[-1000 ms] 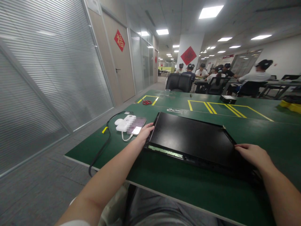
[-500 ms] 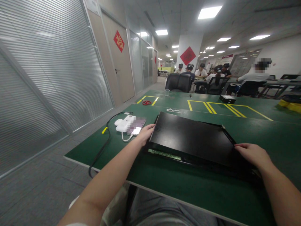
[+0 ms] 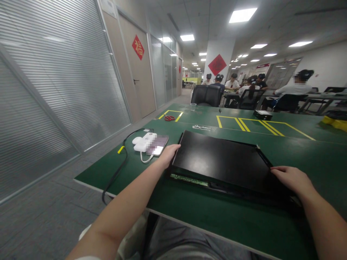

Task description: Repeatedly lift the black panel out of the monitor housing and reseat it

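A flat black panel [image 3: 222, 159] lies on the green table [image 3: 206, 213], with a thin green circuit strip [image 3: 189, 179] showing along its near edge. My left hand [image 3: 168, 153] grips the panel's left edge, fingers curled against it. My right hand [image 3: 292, 178] is closed over the panel's near right corner. The panel sits slightly raised above a dark frame beneath it.
Left of the panel lie a phone [image 3: 158, 144], a white charger [image 3: 142, 142] and a black cable [image 3: 119, 166] running off the table edge. Farther back are red scissors [image 3: 169, 117], a plastic cup [image 3: 192, 106], a black box [image 3: 262, 114] and black chairs [image 3: 206, 95]. People sit at distant tables.
The panel rose a little off its frame between my hands, then settled slightly lower. Both hands kept their places at its left edge and right corner.
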Demonstrator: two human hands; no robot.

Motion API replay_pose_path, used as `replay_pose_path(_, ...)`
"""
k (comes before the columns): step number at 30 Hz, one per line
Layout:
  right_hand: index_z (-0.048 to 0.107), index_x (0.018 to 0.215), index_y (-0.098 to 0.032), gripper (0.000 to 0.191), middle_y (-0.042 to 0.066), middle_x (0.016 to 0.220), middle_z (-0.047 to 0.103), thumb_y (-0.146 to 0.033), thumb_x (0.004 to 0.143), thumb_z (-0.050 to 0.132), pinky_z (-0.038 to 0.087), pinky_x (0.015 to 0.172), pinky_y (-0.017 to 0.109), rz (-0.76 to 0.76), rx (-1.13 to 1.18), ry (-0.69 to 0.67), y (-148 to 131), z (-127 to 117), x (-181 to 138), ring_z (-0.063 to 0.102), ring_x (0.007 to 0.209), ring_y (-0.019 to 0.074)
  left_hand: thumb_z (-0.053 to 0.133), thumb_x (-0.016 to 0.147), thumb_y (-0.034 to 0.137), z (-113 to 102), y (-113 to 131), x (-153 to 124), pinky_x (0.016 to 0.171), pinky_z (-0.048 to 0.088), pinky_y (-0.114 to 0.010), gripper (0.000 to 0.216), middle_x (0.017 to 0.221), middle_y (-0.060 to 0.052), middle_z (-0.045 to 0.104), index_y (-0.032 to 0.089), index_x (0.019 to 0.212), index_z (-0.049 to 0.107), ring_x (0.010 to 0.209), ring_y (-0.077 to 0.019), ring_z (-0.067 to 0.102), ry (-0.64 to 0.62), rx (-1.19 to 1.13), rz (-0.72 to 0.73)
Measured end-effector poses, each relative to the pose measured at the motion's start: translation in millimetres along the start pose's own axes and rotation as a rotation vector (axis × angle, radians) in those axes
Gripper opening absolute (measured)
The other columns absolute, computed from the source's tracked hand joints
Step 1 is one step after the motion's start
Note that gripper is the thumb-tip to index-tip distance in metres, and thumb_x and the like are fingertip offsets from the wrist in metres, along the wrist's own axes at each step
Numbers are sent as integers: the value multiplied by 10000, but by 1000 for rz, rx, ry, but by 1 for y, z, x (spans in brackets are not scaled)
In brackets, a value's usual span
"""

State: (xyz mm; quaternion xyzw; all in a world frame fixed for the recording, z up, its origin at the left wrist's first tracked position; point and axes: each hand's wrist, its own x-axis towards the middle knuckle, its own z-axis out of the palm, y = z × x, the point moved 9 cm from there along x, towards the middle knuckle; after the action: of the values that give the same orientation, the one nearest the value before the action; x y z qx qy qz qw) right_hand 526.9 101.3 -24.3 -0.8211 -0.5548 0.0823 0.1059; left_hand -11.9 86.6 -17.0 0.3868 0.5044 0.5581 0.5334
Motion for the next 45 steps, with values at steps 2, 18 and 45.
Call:
replay_pose_path(2, 833, 976, -272, 403, 117, 1050, 783, -493, 790, 552, 568, 772, 419, 3, -5, 0, 0, 0, 0, 723, 975, 349, 914, 603, 398, 3, 2, -4, 834, 569, -363, 427, 921, -92, 804, 155, 930, 786, 883, -267, 744, -34, 65, 15)
replay_pose_path(18, 823, 909, -283, 364, 97, 965, 793, -494, 756, 569, 556, 685, 386, -39, -30, 69, 0, -1, 3, 740, 902, 332, 953, 549, 391, 16, 10, -12, 873, 565, -404, 567, 987, -77, 780, 167, 1021, 734, 932, -266, 726, -187, 107, 69)
replay_pose_path(45, 716, 1039, -264, 418, 92, 908, 746, -455, 668, 692, 651, 744, 450, 225, 1219, 68, 4, -35, -49, 735, 872, 322, 945, 575, 432, 17, 40, -19, 1077, 498, -429, 721, 1171, -113, 783, 158, 1208, 735, 1198, -323, 682, -174, -152, 216)
